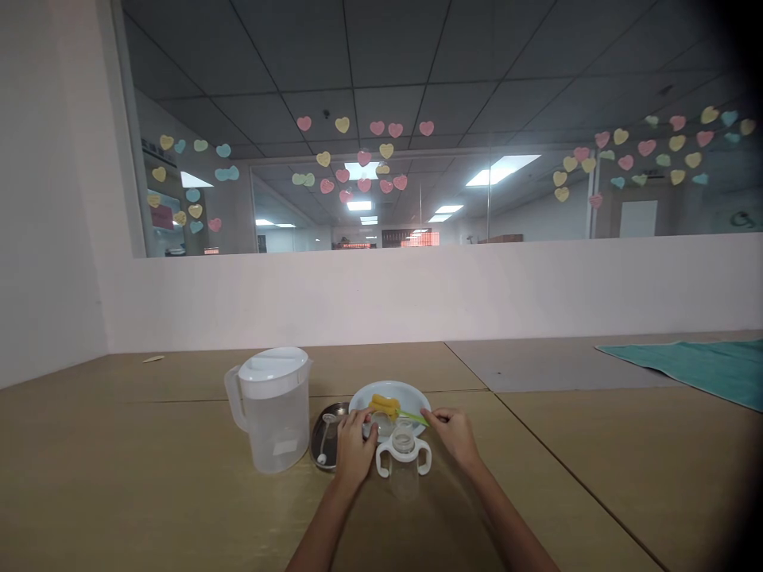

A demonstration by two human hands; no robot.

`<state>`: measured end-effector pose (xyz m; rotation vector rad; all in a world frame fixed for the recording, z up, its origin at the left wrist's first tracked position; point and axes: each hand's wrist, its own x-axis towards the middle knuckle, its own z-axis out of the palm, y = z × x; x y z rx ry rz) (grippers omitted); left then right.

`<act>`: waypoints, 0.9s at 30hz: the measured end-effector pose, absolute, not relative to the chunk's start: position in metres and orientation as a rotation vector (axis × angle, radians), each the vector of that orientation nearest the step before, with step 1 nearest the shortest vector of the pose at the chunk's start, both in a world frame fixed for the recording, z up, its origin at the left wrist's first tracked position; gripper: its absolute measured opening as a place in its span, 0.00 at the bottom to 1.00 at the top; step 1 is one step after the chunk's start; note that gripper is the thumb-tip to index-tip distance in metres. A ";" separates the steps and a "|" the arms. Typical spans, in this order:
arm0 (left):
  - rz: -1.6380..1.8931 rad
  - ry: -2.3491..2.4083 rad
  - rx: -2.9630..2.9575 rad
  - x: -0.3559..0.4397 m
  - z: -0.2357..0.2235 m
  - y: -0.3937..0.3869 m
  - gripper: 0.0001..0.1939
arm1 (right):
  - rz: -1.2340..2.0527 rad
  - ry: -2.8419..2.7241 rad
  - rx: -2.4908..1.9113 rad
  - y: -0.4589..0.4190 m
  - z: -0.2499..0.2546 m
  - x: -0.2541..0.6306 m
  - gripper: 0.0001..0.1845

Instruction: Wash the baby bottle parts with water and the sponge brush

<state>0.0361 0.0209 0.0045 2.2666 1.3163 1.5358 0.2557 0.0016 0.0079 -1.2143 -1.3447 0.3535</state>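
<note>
My right hand pinches one end of a thin green stick, which points left over a white plate. Fingers of my left hand close around a clear rounded cap at the plate's near edge. Behind it, something yellow rests on the plate; its exact kind is too small to tell. Between my hands stands a clear baby bottle, uncapped, with two white handles. Left of my left hand, a metal tray holds a straw-like piece with a white end.
A lidded clear plastic pitcher stands left of the tray. On the far right, a teal cloth lies over the table. A wall with a window rises behind the table.
</note>
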 end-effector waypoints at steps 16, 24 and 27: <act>1.900 1.349 1.920 0.036 0.011 0.018 0.13 | 0.478 -1.255 -1.178 -0.004 0.015 0.254 0.29; 2.104 1.426 1.851 0.027 0.017 0.011 0.09 | 0.469 -1.259 -1.136 -0.002 0.013 0.252 0.29; 2.029 1.423 2.006 0.027 0.013 0.010 0.11 | 0.502 -1.269 -1.127 -0.003 0.014 0.250 0.29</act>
